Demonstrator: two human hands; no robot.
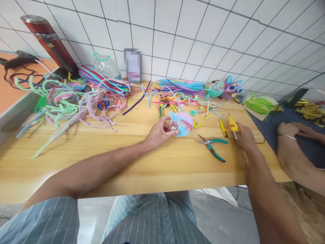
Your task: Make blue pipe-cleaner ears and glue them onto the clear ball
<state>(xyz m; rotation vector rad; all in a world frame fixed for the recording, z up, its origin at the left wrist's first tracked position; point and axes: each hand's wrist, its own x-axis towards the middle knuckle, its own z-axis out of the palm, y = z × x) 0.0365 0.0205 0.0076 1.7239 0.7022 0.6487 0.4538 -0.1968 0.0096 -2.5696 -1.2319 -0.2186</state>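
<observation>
So from where I'm watching, the nearest stuff is just striped trousers (pixel 157 220) at the bottom of the view and two bare forearms reaching out over the wooden table (pixel 76 162); the left hand (pixel 158 134) is curling around a clear plastic ball (pixel 180 124) that's wrapped in light blue and pink pipe cleaner, thumb and fingertips pinching its left side while it's sitting on the tabletop near the middle, which I'm guessing is just to keep it from rolling; the right hand (pixel 245 137) is closing around the back end of a yellow glue gun (pixel 233 124), with the gun lying low on the table and its tip pointing away from me, cord trailing off to the right; between the two hands the teal-handled pliers (pixel 212 146) are lying flat with the jaws slightly apart, within easy reach of either hand; a small yellow cutter (pixel 223 127) is lying just beside the glue gun; further out, a loose pile of short pipe cleaner offcuts (pixel 185 98) is spreading behind the ball, and a much bigger tangle of long pipe cleaners (pixel 76 98) is taking up the left half; at the far edge a couple of finished decorated balls (pixel 223 88) are sitting against the tiled wall (pixel 203 34); off to the right another person's arm (pixel 297 152) is resting on a dark cloth, nothing to do with my two hands.
</observation>
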